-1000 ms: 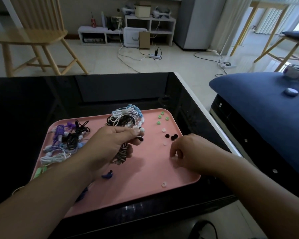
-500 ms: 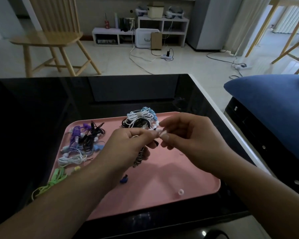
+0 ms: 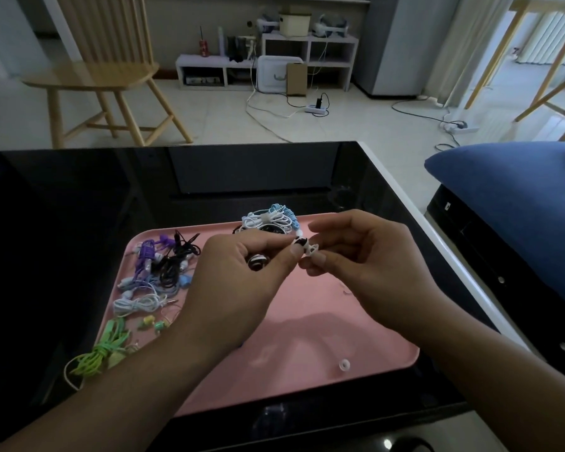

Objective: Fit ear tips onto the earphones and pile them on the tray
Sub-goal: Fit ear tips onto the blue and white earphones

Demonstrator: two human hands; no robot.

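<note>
Both hands are raised above the pink tray (image 3: 307,380) so the small join sits close under the eyes. The left hand (image 3: 238,275) pinches a black-and-white earbud (image 3: 299,242), its striped cord coiled in the palm. The right hand (image 3: 366,259) pinches a soft white ear tip (image 3: 311,249), seemingly pushing it on. Rubbery corded earphones (image 3: 163,265) are heaped at the tray's left, and one loose tip (image 3: 343,365) lies near the front right corner.

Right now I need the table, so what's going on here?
A person is fitting a white ear tip onto an earphone. The left hand holds the earphone and its coiled cord; the right hand pinches the tip against it. More earphones lie piled on the pink tray.
</note>
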